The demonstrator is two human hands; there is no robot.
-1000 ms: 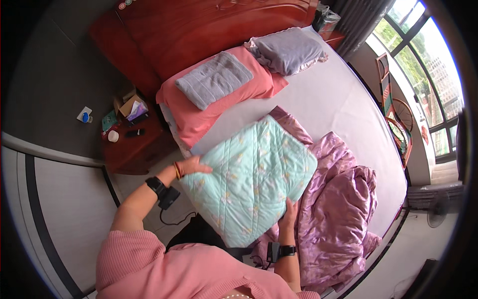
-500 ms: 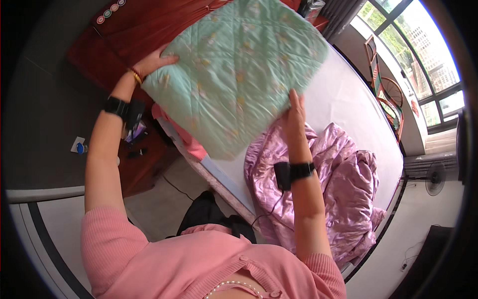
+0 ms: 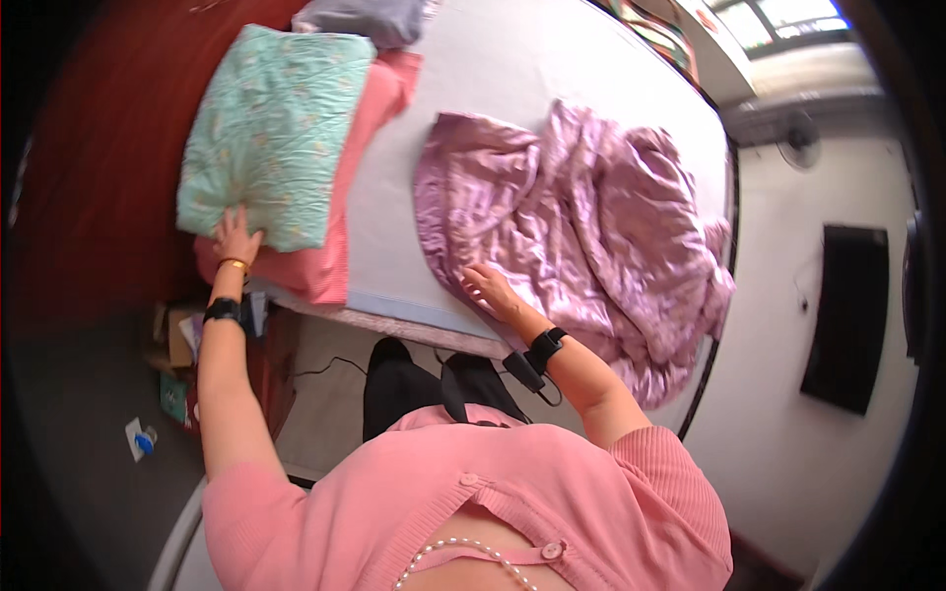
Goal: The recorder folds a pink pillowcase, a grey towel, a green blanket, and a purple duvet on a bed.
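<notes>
A mint-green quilted pillow [image 3: 281,138] with small flower motifs lies on pink folded bedding [image 3: 360,148] at the head of the bed. My left hand [image 3: 236,236] rests on the pillow's near edge, its fingers spread. Toward the foot of the bed, a shiny lilac satin quilt [image 3: 552,207] lies bunched in loose folds. My right hand [image 3: 490,288] is at the quilt's near left edge, fingers apart and slightly bent, gripping nothing that I can see. Black straps with small boxes sit on both my wrists.
Pale sheet covers the bed [image 3: 389,231]. A grey bundle of cloth [image 3: 365,20] lies beyond the pillow, beside the dark red headboard [image 3: 99,138]. A bedside cabinet [image 3: 261,360] with small items stands near left. A fan [image 3: 796,138] and black screen [image 3: 845,315] are at the right.
The green pillow, earlier between both my hands above the bed, now lies on the pink bedding. My right hand has left it for the lilac quilt, and my view has swung right.
</notes>
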